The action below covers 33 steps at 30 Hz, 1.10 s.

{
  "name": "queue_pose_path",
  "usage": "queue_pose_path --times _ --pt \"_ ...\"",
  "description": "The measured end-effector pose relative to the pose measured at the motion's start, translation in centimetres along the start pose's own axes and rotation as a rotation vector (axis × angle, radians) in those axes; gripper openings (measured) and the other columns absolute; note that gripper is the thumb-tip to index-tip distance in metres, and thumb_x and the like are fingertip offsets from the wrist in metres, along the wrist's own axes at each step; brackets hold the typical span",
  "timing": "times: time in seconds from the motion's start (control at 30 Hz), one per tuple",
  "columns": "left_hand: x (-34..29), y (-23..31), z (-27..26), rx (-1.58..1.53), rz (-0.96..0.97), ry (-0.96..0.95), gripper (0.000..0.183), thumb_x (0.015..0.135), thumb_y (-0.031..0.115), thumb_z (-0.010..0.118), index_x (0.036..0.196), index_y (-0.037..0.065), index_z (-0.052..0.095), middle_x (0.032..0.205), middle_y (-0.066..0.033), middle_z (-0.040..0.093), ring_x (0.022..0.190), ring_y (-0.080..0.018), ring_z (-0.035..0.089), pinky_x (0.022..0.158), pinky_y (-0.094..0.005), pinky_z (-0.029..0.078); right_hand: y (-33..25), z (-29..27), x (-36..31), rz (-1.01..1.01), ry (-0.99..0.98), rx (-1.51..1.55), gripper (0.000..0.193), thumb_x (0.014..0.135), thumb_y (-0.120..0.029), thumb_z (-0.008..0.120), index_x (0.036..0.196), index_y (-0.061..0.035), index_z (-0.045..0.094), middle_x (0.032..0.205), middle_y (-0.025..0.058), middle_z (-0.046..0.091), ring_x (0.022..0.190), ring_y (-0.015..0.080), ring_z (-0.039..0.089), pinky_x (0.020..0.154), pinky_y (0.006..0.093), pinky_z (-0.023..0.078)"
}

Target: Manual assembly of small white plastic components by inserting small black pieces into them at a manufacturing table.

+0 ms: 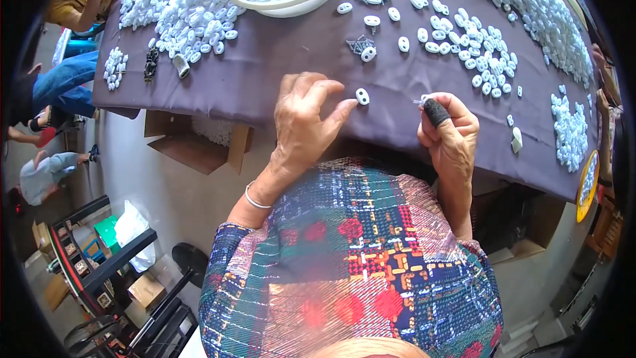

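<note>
My left hand (306, 114) hovers over the near part of the dark tablecloth, thumb and fingers apart and nothing held. Right by its thumb tip is a small white oval two-holed piece (362, 96); whether they touch I cannot tell. To the right, my right hand (452, 122) pinches a tiny pale piece (422, 100) with thin prongs sticking out leftward. A black wrap covers one digit of that hand. Farther back lie a little heap of thin dark metal pins (358, 45) and a white oval piece (368, 54) touching it.
A cream bowl (285, 6) of white pieces stands at the far edge. Heaps of white pieces (192, 20) lie far left, with more (487, 53) scattered at right. Small pale parts (568, 129) are piled near the right edge, beside a yellow-rimmed tray (587, 185). People sit at left.
</note>
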<state>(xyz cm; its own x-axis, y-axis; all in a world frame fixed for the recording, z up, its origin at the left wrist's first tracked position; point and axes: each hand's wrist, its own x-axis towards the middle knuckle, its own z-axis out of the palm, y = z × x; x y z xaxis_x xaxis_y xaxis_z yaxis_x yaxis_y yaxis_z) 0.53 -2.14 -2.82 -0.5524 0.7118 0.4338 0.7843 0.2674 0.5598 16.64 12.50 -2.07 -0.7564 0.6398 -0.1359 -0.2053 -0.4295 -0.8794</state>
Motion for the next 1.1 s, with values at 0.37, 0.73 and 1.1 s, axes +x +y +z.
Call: queue_pose_path --times 0.37,0.73,1.1 --pt "1.4 1.0 1.2 -0.094 0.049 -0.109 0.017 0.067 0.012 0.073 0.078 0.006 0.063 0.080 -0.0063 0.058 0.077 -0.0237 0.054 0.065 -0.0345 0.045 -0.5 1.1 0.9 0.149 0.031 -0.196 0.015 0.087 -0.008 0.058 0.096 0.0036 0.057 0.071 -0.0005 0.053 0.052 0.0022 0.039 0.045 0.0179 0.031" --pt "3.0 2.5 -1.0 -0.951 -0.700 -0.461 0.016 0.087 0.013 0.060 0.094 -0.001 0.063 0.079 -0.0045 0.064 0.070 -0.0068 0.057 0.064 -0.0191 0.045 -1.7 2.2 1.5 0.083 -0.009 -0.346 0.013 0.086 -0.009 0.059 0.095 0.0006 0.059 0.068 -0.0029 0.053 0.055 0.0017 0.043 0.048 0.0157 0.031" --pt "3.5 2.4 -1.2 -1.041 -0.884 -0.553 0.018 0.089 0.015 0.055 0.093 -0.001 0.064 0.073 -0.0060 0.064 0.056 -0.0052 0.054 0.051 -0.0166 0.042 -1.5 1.9 1.5 0.138 -0.021 -0.335 0.014 0.087 -0.010 0.059 0.095 0.0013 0.058 0.066 -0.0035 0.051 0.054 0.0018 0.041 0.048 0.0160 0.030"
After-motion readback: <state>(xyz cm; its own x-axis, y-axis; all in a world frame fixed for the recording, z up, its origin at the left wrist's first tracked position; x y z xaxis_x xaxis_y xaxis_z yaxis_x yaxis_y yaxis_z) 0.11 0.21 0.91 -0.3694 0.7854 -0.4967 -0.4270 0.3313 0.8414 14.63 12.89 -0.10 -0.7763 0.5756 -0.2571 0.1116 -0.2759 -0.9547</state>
